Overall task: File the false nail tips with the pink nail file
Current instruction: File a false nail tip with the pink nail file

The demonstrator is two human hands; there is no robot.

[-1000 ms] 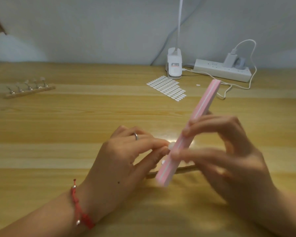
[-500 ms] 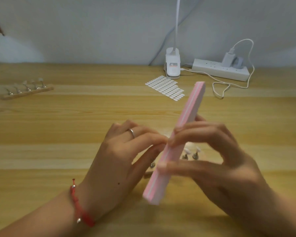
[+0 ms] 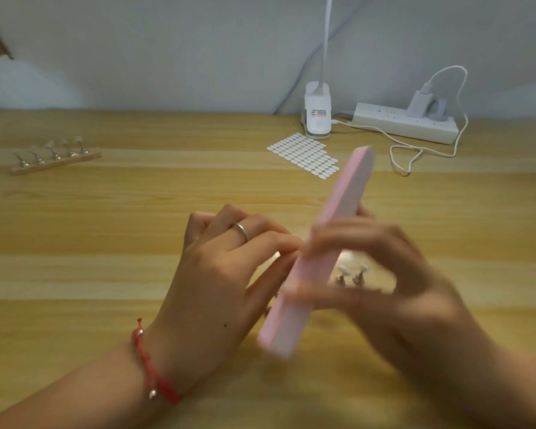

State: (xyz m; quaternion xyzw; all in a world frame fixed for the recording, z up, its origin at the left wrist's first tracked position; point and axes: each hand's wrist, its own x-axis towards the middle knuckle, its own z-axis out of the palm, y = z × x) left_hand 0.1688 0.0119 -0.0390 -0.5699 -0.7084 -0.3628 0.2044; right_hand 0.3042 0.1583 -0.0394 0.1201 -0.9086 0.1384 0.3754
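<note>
Two bare hands meet low over the pale wooden desk (image 3: 106,230), near its front edge. The right hand (image 3: 384,283), blurred, grips a long, block-shaped pink nail file (image 3: 322,252), its forefinger across the upper face and its thumb under the lower part; the file is held off the desk and slants from near the person's left wrist up and away toward the far right. The left hand (image 3: 217,274), wearing a thin silver ring (image 3: 241,231) and a red cord bracelet (image 3: 150,366) at the wrist, has its fingers curled, forefinger and thumb tips drawn together against the file's left side; whether they pinch anything I cannot tell. Behind the file, in the gap under the right fingers, a few pale false nail tips (image 3: 350,270) stand on small metal pegs. Far left lies a wooden strip of nail-tip stands (image 3: 54,158); at the back are a sheet of white oval stickers (image 3: 304,154), a white clip lamp (image 3: 317,119) and a white power strip (image 3: 406,126).
</note>
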